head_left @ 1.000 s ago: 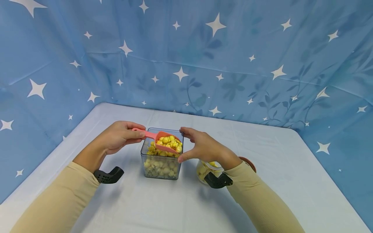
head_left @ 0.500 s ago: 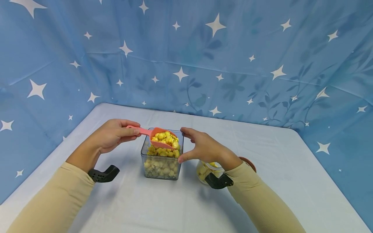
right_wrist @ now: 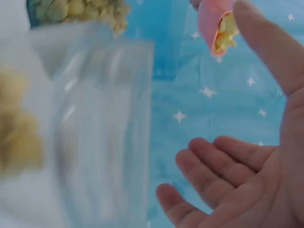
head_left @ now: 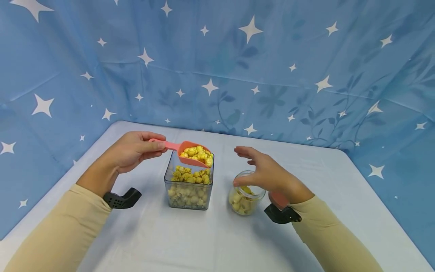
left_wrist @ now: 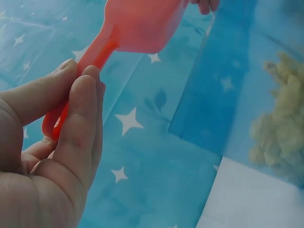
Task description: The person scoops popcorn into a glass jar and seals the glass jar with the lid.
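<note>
My left hand [head_left: 137,151] pinches the handle of a pink scoop [head_left: 172,146] between thumb and fingers. Yellow popcorn [head_left: 198,155] fills the scoop, which is held over the top of a clear square container [head_left: 188,194] partly filled with more popcorn. In the left wrist view the scoop's pink underside [left_wrist: 145,23] shows above the fingers. My right hand [head_left: 272,173] holds nothing; its fingers and thumb are spread beside the mouth of a round glass jar [head_left: 245,204] that has popcorn in it. In the right wrist view the jar's glass rim [right_wrist: 107,133] stands close to the fingers.
A reddish-brown round thing [head_left: 279,199] lies right of the jar, mostly hidden behind my right wrist. A white cloth covers the table [head_left: 204,241]. Behind it hangs a blue curtain [head_left: 217,68] with white stars.
My right hand has let go of the square container's rim and moved right to the jar. My left hand has shifted left, then risen slightly with the loaded scoop.
</note>
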Available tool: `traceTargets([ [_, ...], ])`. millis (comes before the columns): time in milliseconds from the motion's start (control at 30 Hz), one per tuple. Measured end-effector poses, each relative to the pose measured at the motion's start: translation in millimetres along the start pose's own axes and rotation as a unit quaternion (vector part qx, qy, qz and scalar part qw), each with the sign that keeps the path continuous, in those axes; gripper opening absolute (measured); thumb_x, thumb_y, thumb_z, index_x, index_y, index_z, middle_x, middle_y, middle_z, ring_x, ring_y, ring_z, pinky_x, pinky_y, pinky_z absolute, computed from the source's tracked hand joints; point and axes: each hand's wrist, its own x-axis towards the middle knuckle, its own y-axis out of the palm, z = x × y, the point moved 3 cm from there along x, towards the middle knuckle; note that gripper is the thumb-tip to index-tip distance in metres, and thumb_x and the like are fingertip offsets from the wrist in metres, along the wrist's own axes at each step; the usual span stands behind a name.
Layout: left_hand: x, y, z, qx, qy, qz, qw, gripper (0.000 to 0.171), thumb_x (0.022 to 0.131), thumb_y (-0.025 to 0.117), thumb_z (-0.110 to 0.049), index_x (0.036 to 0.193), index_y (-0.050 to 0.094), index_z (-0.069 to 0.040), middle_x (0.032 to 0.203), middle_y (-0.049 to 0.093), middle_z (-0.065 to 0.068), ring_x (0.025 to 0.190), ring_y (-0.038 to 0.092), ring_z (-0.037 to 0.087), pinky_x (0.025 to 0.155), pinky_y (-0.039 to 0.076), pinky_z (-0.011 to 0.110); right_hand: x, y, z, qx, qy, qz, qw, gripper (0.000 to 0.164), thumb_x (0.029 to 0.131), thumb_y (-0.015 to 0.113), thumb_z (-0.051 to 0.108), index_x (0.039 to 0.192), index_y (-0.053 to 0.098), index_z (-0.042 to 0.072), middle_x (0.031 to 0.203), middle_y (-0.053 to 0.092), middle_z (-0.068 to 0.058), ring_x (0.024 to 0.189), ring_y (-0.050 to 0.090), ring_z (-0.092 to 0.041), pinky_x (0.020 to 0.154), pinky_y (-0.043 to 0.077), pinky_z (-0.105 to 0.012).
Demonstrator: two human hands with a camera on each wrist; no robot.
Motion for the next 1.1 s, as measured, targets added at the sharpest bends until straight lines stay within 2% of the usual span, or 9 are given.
traceTargets([
  [267, 10.7, 19.7, -8.0, -0.022, 0.002, 0.006, 0.9997, 0.049, 0.101, 0.059, -0.005, 0.141, 0.041, 0.016, 0.113, 0.061, 0.011, 0.094, 0.068, 0.01, 0.09, 0.052, 0.027, -30.5, -9.5, -24.7, -0.004, -0.03, -0.056, 0.998, 0.088, 0.079, 0.087, 0.024, 0.149, 0.04, 0.004, 0.149, 0.047, -0.012, 0.136, 0.043, -0.032, 0.108, 0.038, -0.053],
  [467, 21.0, 39.8, -9.2, -0.046, -0.001, 0.013, 0.9989, 0.047, 0.1, 0.06, -0.004, 0.139, 0.044, 0.016, 0.107, 0.064, 0.01, 0.091, 0.069, 0.011, 0.089, 0.053, 0.027, -46.5, -3.8, -39.1, 0.001, 0.001, -0.078, 0.997, 0.09, 0.077, 0.088, 0.027, 0.149, 0.04, 0.004, 0.148, 0.046, -0.017, 0.13, 0.048, -0.038, 0.1, 0.045, -0.057],
  [567, 28.3, 51.7, -7.6, -0.052, -0.005, 0.019, 0.9985, 0.046, 0.1, 0.061, -0.003, 0.138, 0.046, 0.015, 0.108, 0.064, 0.012, 0.091, 0.069, 0.012, 0.089, 0.053, 0.027, -50.6, 1.2, -47.7, 0.013, 0.009, -0.082, 0.997, 0.091, 0.076, 0.089, 0.029, 0.148, 0.04, 0.002, 0.148, 0.047, -0.018, 0.128, 0.049, -0.041, 0.098, 0.045, -0.058],
  [700, 36.8, 66.6, -5.3, -0.054, -0.014, 0.027, 0.9981, 0.043, 0.099, 0.062, -0.004, 0.137, 0.049, 0.014, 0.111, 0.065, 0.016, 0.092, 0.068, 0.013, 0.089, 0.053, 0.028, -52.5, 9.1, -55.0, 0.032, 0.02, -0.082, 0.996, 0.094, 0.075, 0.09, 0.03, 0.148, 0.04, 0.0, 0.148, 0.046, -0.017, 0.132, 0.046, -0.038, 0.103, 0.042, -0.057],
  [800, 41.4, 76.5, -4.2, -0.055, -0.021, 0.03, 0.9978, 0.041, 0.099, 0.063, -0.005, 0.135, 0.052, 0.013, 0.112, 0.065, 0.018, 0.091, 0.069, 0.015, 0.091, 0.053, 0.032, -52.8, 13.4, -58.0, 0.046, 0.03, -0.078, 0.995, 0.095, 0.076, 0.09, 0.031, 0.149, 0.038, -0.001, 0.149, 0.045, -0.018, 0.132, 0.046, -0.037, 0.101, 0.044, -0.054],
  [1100, 46.4, 96.0, -3.9, -0.034, -0.028, 0.033, 0.9985, 0.039, 0.097, 0.066, -0.007, 0.13, 0.057, 0.012, 0.111, 0.067, 0.021, 0.091, 0.07, 0.019, 0.089, 0.054, 0.034, -55.2, 19.2, -62.1, 0.078, 0.076, -0.067, 0.992, 0.095, 0.077, 0.089, 0.03, 0.15, 0.035, 0.0, 0.149, 0.043, -0.019, 0.121, 0.054, -0.043, 0.094, 0.05, -0.053],
])
